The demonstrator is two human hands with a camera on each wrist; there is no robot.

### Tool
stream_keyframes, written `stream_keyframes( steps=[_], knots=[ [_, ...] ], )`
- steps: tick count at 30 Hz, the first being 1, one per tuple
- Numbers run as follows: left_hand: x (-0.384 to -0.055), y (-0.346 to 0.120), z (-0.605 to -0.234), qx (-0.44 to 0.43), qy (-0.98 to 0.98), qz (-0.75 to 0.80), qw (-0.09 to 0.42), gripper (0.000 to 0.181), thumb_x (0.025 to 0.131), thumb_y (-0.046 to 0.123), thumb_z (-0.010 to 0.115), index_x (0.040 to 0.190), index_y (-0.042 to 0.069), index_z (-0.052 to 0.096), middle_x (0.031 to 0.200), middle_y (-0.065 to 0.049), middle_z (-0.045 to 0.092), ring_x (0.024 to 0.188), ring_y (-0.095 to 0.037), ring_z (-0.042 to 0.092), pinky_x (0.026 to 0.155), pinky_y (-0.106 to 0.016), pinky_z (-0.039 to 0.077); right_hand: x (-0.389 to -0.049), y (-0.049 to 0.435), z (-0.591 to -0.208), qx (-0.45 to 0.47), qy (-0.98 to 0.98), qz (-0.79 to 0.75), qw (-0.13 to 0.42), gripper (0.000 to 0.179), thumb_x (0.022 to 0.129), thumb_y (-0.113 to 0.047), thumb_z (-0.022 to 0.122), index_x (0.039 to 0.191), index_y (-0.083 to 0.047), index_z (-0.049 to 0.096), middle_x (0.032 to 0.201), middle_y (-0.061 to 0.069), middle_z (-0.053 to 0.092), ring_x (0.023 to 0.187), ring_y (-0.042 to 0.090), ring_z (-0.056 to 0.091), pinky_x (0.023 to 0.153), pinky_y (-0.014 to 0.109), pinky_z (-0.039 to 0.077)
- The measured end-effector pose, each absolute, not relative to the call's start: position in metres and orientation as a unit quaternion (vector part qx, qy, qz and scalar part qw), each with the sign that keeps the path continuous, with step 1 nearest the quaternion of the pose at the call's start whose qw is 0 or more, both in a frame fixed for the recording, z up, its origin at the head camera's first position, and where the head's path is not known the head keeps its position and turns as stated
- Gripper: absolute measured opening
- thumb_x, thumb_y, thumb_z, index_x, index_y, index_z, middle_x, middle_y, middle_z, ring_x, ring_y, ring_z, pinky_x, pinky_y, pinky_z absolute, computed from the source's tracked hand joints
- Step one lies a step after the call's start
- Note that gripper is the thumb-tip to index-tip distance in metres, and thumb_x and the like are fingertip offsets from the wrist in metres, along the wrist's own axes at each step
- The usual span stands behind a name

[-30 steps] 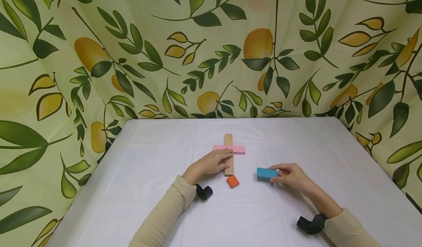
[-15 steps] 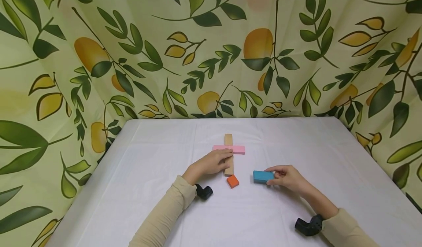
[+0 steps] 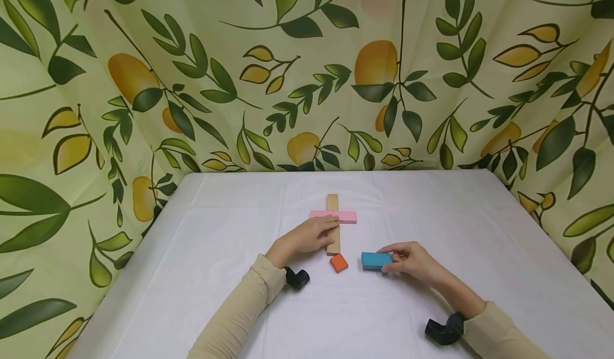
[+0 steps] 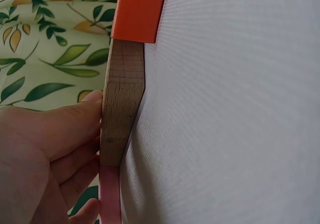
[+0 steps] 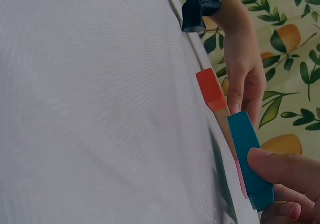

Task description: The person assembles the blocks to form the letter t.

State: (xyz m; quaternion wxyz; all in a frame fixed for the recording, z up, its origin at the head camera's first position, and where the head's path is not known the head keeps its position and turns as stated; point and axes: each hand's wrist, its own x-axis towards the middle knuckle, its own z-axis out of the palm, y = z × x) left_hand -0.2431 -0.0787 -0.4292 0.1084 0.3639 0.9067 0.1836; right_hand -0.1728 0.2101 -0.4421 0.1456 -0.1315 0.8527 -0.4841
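In the head view, my left hand (image 3: 309, 235) rests on the lower plain wooden block (image 3: 333, 244), its fingertips by the pink blocks (image 3: 347, 217). The thumb touches the wooden block (image 4: 120, 108) in the left wrist view. An upper wooden block (image 3: 332, 202) lies beyond the pink ones, and together they form a cross. An orange block (image 3: 338, 263) lies turned at a slant at the cross's near end. My right hand (image 3: 412, 260) pinches a blue block (image 3: 374, 261) between thumb and fingers, to the right of the orange one. The right wrist view shows the thumb on the blue block (image 5: 245, 144).
A white cloth (image 3: 230, 215) covers the table. Behind it hangs a curtain (image 3: 307, 82) printed with leaves and fruit. A black device sits on the left wrist (image 3: 297, 279) and another on the right wrist (image 3: 445, 329).
My right hand has carried the blue block left and slightly nearer, closer to the orange block. My left hand and the cross of blocks have stayed put.
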Motion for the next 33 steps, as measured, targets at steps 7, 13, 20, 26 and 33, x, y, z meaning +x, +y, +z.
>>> stream_keyframes(
  steps=[7,13,20,26,33],
  knots=[
    [-0.243,-0.079,-0.429,0.366,0.906,0.183,0.108,0.051,0.099,0.025,0.053,0.145,0.005,0.042,0.155,-0.006,0.04,0.148,-0.021,0.033,0.122,-0.037,0.03,-0.172,0.206,-0.444,-0.142,0.848,-0.488,0.148,0.045,0.078,-0.016,0.079,0.114,0.007,0.066,0.063,-0.004,0.036,0.064,0.001,0.039,0.065,0.018,0.033],
    [-0.242,-0.079,-0.428,0.365,0.906,0.183,0.11,0.052,0.099,0.025,0.054,0.145,0.005,0.042,0.154,-0.006,0.041,0.147,-0.021,0.035,0.121,-0.037,0.03,-0.17,0.203,-0.445,-0.154,0.839,-0.499,0.152,0.044,0.079,-0.016,0.078,0.114,0.008,0.066,0.062,-0.005,0.035,0.061,0.0,0.037,0.062,0.018,0.033],
    [-0.241,-0.079,-0.426,0.368,0.905,0.182,0.11,0.052,0.099,0.023,0.054,0.145,0.004,0.042,0.154,-0.007,0.041,0.147,-0.022,0.035,0.121,-0.037,0.03,-0.168,0.199,-0.446,-0.18,0.824,-0.514,0.157,0.043,0.079,-0.013,0.078,0.113,0.011,0.065,0.061,-0.007,0.034,0.058,0.0,0.035,0.057,0.019,0.031],
    [-0.241,-0.079,-0.427,0.366,0.905,0.184,0.112,0.052,0.099,0.023,0.054,0.145,0.004,0.042,0.154,-0.007,0.041,0.147,-0.022,0.034,0.121,-0.038,0.03,-0.168,0.196,-0.448,-0.179,0.822,-0.516,0.162,0.043,0.079,-0.011,0.078,0.112,0.012,0.065,0.06,-0.007,0.035,0.058,-0.001,0.035,0.058,0.018,0.031],
    [-0.242,-0.079,-0.427,0.366,0.905,0.188,0.113,0.052,0.099,0.023,0.054,0.145,0.004,0.042,0.154,-0.007,0.041,0.147,-0.022,0.034,0.121,-0.038,0.03,-0.167,0.191,-0.45,-0.172,0.828,-0.507,0.169,0.043,0.078,-0.012,0.078,0.112,0.011,0.065,0.061,-0.005,0.035,0.057,0.001,0.035,0.055,0.019,0.03]
  ],
)
